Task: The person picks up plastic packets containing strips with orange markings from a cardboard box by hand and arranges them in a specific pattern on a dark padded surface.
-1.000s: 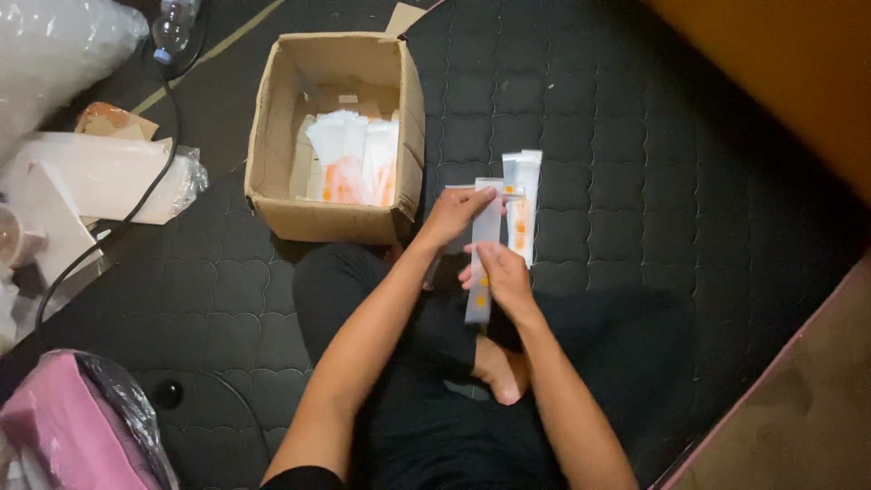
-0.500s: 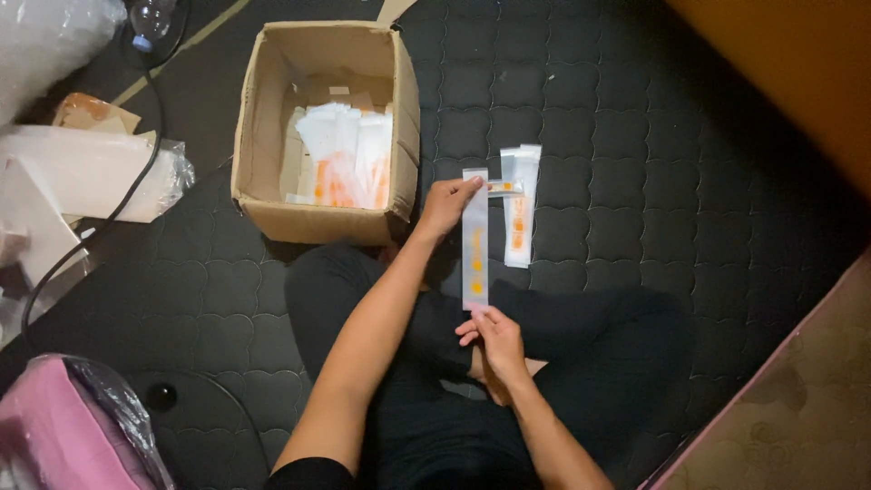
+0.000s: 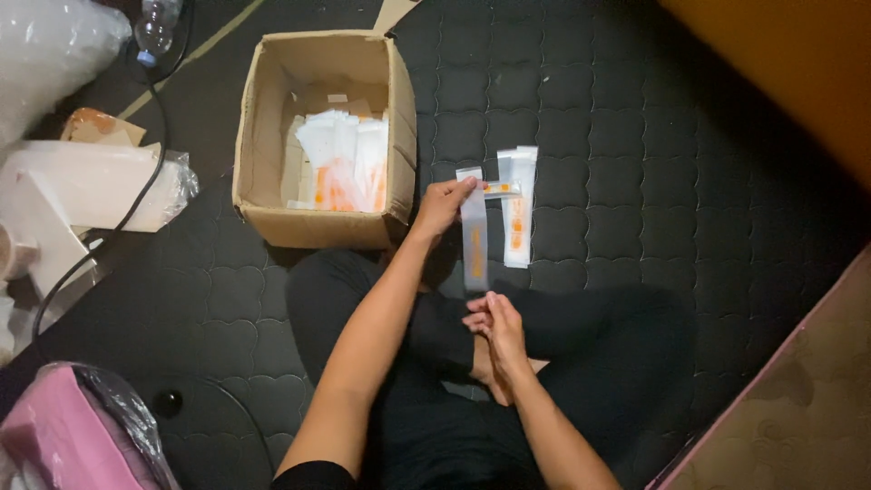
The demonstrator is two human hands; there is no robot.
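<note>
My left hand (image 3: 442, 204) pinches the top end of a long clear plastic sleeve (image 3: 474, 231) with orange print, holding it stretched upright. My right hand (image 3: 496, 328) grips the sleeve's bottom end, just above my crossed legs in dark trousers. A small stack of similar flat sleeves (image 3: 517, 207) lies on the dark quilted mat to the right of the held one, touching it near the top. An open cardboard box (image 3: 263, 172) to the left holds several more white and orange sleeves (image 3: 345, 161).
A white wrapped bundle (image 3: 82, 186) and a black cable (image 3: 100, 236) lie at the left. A pink bag in clear plastic (image 3: 63, 436) sits at the bottom left. A plastic bottle (image 3: 156, 25) stands at the top left. An orange wall (image 3: 789, 63) rises at the right.
My right hand slid down from the sleeve's middle to its bottom end, pulling it out straight. My left hand kept its hold on the top end.
</note>
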